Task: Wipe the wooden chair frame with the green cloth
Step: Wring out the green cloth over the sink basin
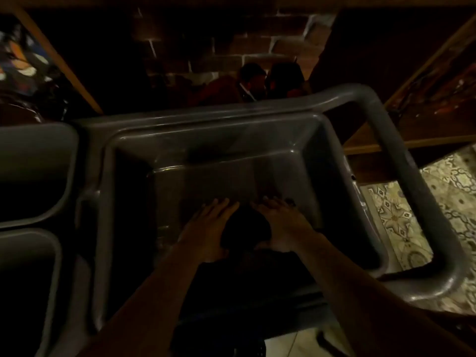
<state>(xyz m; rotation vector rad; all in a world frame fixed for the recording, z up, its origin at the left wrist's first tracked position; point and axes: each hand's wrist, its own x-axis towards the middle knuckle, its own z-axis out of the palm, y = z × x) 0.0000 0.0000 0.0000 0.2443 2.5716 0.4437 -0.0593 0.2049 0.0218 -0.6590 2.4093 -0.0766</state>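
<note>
The scene is very dark. My left hand [206, 228] and my right hand [283, 225] reach down into a deep grey plastic tub [231, 140]. Their fingers are stretched forward, and the palms press on either side of a dark bundle [246, 229], which looks like a cloth. Its colour cannot be told in this light. The bundle rests low in the tub, near its front wall. No wooden chair frame can be made out with certainty.
The tub is part of a grey cart with a thick tubular handle [412, 155] on the right. Two grey bins [38, 163] stand at the left. Wooden edges [373, 148] and patterned floor tiles [412, 217] lie to the right. People [252, 81] sit behind, by a brick wall.
</note>
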